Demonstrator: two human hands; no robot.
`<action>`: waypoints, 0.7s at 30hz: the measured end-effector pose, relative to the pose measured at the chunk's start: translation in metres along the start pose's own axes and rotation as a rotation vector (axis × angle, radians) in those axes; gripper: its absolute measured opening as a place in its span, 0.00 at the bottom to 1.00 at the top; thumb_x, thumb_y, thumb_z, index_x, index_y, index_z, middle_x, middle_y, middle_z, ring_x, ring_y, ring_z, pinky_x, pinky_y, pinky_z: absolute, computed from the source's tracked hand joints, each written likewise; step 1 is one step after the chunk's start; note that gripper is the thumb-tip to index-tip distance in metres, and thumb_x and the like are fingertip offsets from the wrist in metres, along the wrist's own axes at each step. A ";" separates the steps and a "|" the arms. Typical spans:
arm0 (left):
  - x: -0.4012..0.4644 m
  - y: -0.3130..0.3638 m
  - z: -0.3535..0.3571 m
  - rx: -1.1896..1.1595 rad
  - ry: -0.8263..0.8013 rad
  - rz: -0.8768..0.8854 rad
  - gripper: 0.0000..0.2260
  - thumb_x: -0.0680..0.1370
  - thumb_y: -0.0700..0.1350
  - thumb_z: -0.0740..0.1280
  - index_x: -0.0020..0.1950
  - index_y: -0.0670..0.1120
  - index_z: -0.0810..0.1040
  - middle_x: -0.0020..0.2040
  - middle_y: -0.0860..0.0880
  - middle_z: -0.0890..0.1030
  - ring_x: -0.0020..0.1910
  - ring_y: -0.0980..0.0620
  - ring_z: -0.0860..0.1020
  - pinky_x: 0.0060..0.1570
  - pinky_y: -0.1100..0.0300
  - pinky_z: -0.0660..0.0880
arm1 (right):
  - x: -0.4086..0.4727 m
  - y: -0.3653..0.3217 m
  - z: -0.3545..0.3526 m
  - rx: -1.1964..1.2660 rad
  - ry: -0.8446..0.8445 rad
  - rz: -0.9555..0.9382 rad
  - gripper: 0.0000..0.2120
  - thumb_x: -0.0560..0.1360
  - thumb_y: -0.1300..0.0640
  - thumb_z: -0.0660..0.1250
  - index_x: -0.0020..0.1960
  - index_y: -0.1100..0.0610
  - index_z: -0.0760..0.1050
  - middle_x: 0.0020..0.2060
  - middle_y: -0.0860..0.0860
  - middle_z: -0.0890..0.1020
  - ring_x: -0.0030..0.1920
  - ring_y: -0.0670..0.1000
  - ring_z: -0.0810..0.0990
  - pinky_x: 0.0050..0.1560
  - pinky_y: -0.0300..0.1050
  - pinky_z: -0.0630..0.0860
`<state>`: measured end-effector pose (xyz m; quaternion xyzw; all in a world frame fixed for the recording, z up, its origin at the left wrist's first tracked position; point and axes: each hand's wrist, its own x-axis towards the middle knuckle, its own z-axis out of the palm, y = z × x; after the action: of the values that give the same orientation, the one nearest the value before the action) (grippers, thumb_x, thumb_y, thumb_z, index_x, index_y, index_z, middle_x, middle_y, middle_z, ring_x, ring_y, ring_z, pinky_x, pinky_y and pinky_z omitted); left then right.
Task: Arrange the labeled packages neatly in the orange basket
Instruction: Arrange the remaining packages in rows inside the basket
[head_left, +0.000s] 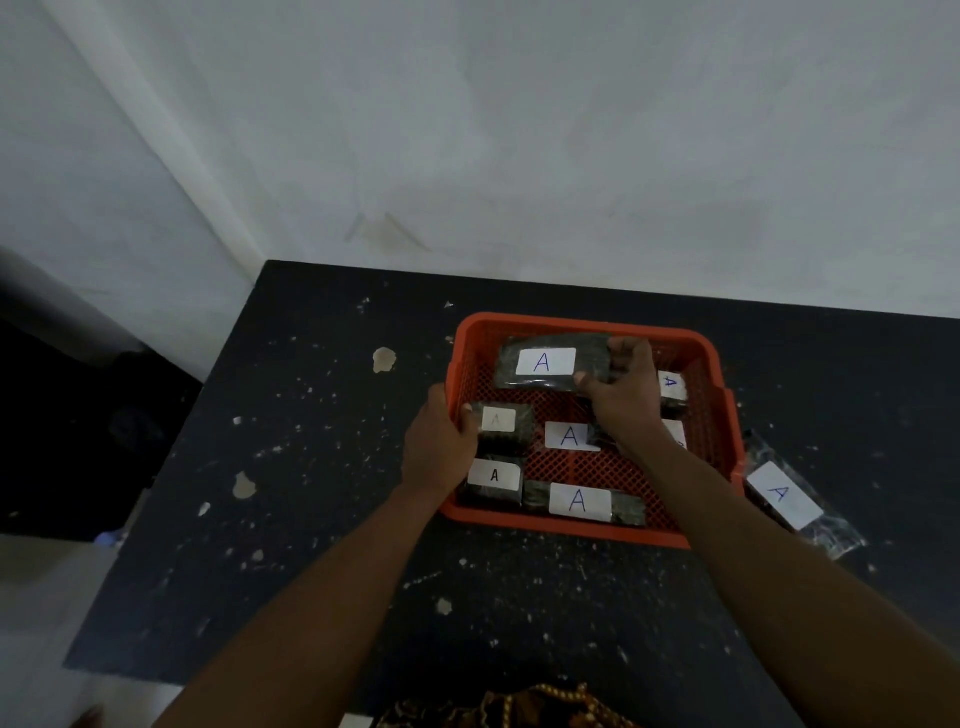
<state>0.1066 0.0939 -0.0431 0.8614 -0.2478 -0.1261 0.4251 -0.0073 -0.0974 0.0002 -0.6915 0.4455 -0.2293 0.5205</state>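
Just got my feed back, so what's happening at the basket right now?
A person is packing dark packages labeled A into the orange basket on a speckled black table. The right hand has a grip on the big package at the far side of the basket. The left hand holds the basket's left rim, thumb on a small package. Several more lie inside, spaced apart. One package is outside, on the table just right of the basket.
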 end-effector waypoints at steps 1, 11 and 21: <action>0.000 0.000 0.000 0.002 -0.002 -0.003 0.05 0.80 0.47 0.62 0.55 0.51 0.70 0.43 0.53 0.77 0.40 0.56 0.78 0.40 0.58 0.77 | -0.001 0.001 0.003 -0.016 0.006 -0.001 0.24 0.69 0.62 0.75 0.58 0.51 0.67 0.44 0.41 0.76 0.43 0.38 0.76 0.37 0.30 0.71; 0.000 -0.001 0.000 0.008 -0.002 -0.001 0.03 0.80 0.47 0.62 0.53 0.52 0.69 0.41 0.52 0.77 0.37 0.56 0.77 0.36 0.61 0.74 | 0.001 0.010 0.039 -0.186 -0.067 0.103 0.22 0.71 0.63 0.72 0.61 0.57 0.66 0.43 0.51 0.78 0.36 0.42 0.75 0.30 0.37 0.70; 0.001 -0.002 0.002 0.013 0.005 -0.009 0.04 0.80 0.47 0.62 0.53 0.50 0.70 0.41 0.51 0.76 0.37 0.55 0.77 0.37 0.58 0.76 | 0.002 0.000 0.033 -0.648 -0.172 -0.047 0.12 0.76 0.55 0.66 0.58 0.57 0.71 0.45 0.56 0.81 0.43 0.56 0.80 0.45 0.53 0.79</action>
<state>0.1074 0.0928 -0.0453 0.8654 -0.2438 -0.1246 0.4197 0.0191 -0.0819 -0.0115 -0.8479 0.4334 -0.0286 0.3039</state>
